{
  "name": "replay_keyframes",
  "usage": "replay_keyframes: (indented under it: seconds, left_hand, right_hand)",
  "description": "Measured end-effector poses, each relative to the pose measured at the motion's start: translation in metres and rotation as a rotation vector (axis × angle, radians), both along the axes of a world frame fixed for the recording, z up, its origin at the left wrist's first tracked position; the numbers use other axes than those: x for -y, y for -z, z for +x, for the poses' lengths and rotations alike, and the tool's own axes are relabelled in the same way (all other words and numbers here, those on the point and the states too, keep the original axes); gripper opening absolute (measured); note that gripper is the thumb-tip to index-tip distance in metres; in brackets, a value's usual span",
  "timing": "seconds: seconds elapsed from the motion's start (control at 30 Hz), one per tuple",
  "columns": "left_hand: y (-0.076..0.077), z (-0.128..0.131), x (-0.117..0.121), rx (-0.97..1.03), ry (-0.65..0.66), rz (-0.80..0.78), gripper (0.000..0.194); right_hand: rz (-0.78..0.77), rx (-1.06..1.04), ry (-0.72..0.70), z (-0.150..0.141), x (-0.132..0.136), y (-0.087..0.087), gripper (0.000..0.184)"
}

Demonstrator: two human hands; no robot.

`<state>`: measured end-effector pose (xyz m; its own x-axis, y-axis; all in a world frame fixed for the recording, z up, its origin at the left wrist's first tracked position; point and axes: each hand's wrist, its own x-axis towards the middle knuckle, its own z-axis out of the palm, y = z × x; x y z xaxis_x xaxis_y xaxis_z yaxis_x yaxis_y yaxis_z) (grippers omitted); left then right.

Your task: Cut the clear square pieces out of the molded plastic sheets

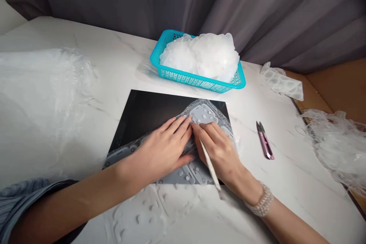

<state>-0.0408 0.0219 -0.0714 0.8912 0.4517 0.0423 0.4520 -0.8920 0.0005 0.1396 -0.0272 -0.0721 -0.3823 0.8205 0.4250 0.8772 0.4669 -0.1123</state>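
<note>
A clear, rubbery sheet with moulded pad shapes (203, 113) lies across a black board (154, 110) and hangs over its near edge onto the table. My left hand (167, 143) rests flat on this sheet, fingers stretched out and pointing to the far right. Right beside its fingertips, my right hand (219, 146) is closed round a thin whitish stick-like tool (211, 167), held like a pen. The tool's back end points towards me; its tip is hidden under my fingers, so its kind does not show.
Behind the board stands a turquoise basket (188, 80) heaped with translucent white pieces (213, 57). Thread snips (265, 141) lie to the right. Cut translucent scraps (340, 145) pile at the right edge, a strip (281, 82) beyond them. Clear plastic sheets (40, 95) cover the left side.
</note>
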Motion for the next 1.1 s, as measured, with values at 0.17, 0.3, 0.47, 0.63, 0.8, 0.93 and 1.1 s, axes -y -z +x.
replay_keyframes:
  seconds: [0.17,0.3,0.47,0.63,0.8,0.93,1.1]
  left_hand:
    - [0.001,-0.001,-0.002,-0.001,0.007,-0.037,0.068]
    - [0.002,-0.002,-0.004,0.032,0.002,-0.019,0.067]
    - [0.006,-0.002,-0.005,0.044,-0.006,-0.002,0.066]
    - [0.007,-0.003,-0.003,0.062,-0.016,0.010,0.066]
    - [0.004,-0.002,-0.004,0.053,-0.024,-0.029,0.063]
    - [0.005,-0.002,-0.002,0.070,-0.031,-0.064,0.064]
    - [0.000,-0.003,-0.003,0.120,-0.026,-0.157,0.064]
  right_hand:
    - [0.040,0.106,0.023,-0.001,-0.002,-0.004,0.030]
    - [0.003,0.159,0.081,0.000,-0.003,0.001,0.035]
    - [-0.107,0.199,0.062,-0.002,-0.005,0.001,0.039]
    - [-0.203,-0.140,0.067,0.002,-0.010,-0.007,0.036]
    - [-0.410,-1.018,0.369,0.049,-0.025,-0.013,0.024]
    - [-0.380,-1.410,0.542,0.132,-0.021,-0.025,0.009]
    - [-0.437,-1.429,0.552,0.185,-0.006,-0.044,0.010]
